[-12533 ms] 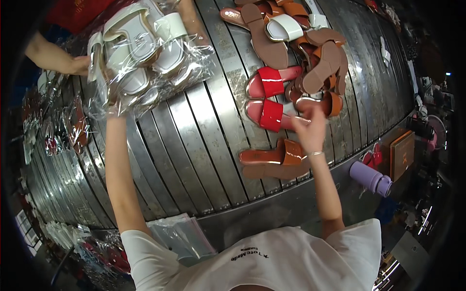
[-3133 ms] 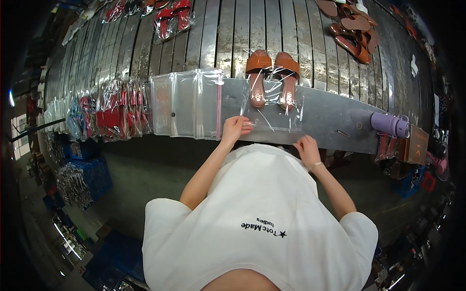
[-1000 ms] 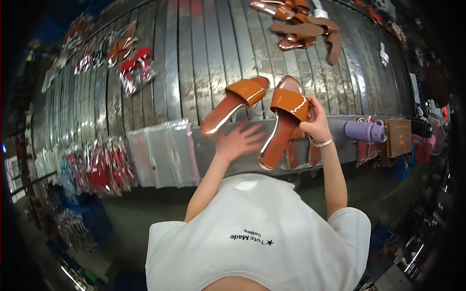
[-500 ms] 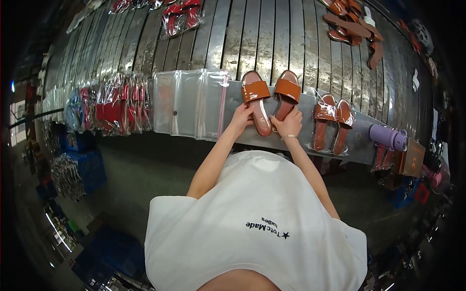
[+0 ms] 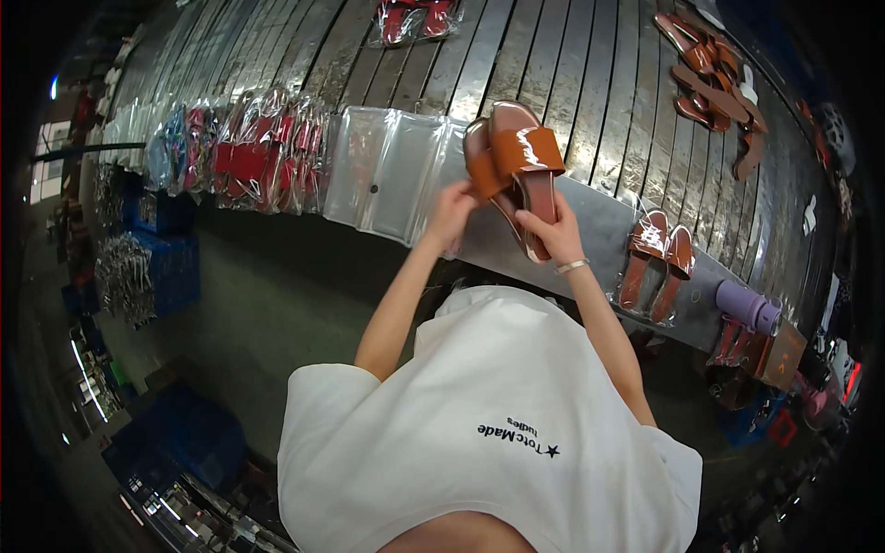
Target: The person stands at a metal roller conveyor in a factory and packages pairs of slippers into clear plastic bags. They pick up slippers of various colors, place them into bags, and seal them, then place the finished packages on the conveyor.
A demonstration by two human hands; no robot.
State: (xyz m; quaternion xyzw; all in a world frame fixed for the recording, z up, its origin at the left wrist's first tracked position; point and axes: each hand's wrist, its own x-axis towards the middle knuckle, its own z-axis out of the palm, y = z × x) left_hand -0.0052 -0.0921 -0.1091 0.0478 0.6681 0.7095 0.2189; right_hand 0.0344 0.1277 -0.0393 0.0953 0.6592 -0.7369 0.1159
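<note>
Head view, looking down. A pair of brown slide sandals with glossy tan straps lies between the two hands, above the front edge of a flat grey metal surface (image 5: 599, 221). The toes point away from the wearer; the right sandal (image 5: 530, 152) partly overlaps the left sandal (image 5: 479, 166). Whether either one rests on the metal cannot be told.

The right hand (image 5: 556, 235), with a bracelet (image 5: 573, 265) at its wrist, is closed on the right sandal, its thumb laid over the insole near the heel. The left hand (image 5: 450, 212), slightly blurred, has its fingers partly curled at the outer side of the left sandal; whether it grips cannot be told.

To the left lie a stack of clear plastic bags (image 5: 378, 175) and, farther along, a row of bagged red footwear (image 5: 258, 157). To the right are a bagged brown pair (image 5: 651, 240), a purple bottle (image 5: 742, 304) and a brown box (image 5: 785, 355). Behind, a slatted metal surface (image 5: 572, 83) carries a loose pile of brown sandals (image 5: 714, 88) at upper right and bagged red sandals (image 5: 415, 18) at the top edge.
</note>
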